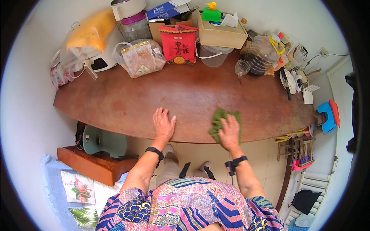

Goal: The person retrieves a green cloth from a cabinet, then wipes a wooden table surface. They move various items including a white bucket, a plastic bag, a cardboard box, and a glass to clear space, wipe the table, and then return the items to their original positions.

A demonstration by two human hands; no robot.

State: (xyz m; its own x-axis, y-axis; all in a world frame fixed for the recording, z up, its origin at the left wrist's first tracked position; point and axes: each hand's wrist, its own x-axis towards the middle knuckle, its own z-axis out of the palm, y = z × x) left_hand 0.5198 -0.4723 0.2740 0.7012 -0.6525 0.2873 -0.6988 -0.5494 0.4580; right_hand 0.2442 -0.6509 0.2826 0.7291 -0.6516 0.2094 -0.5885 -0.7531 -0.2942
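Observation:
Beneath my right hand (229, 131) is a crumpled green cloth (215, 127), pressed against the tabletop near its front edge. Parts of the cloth stick out around the fingers; the rest is hidden under the palm. My left hand (164, 124) rests on the bare wood with fingers spread, holding nothing. Both hands touch the long reddish-brown wooden table (138, 98). Its surface has some lighter, worn patches.
Along the wall stand a white air fryer (108, 57), a bagged package (141, 57), a red snack bag (179, 46), a clear bucket (212, 55) under a wooden box (222, 36), and a ribbed dark jar (257, 60). At right are a knife (286, 83) and a white router (308, 96).

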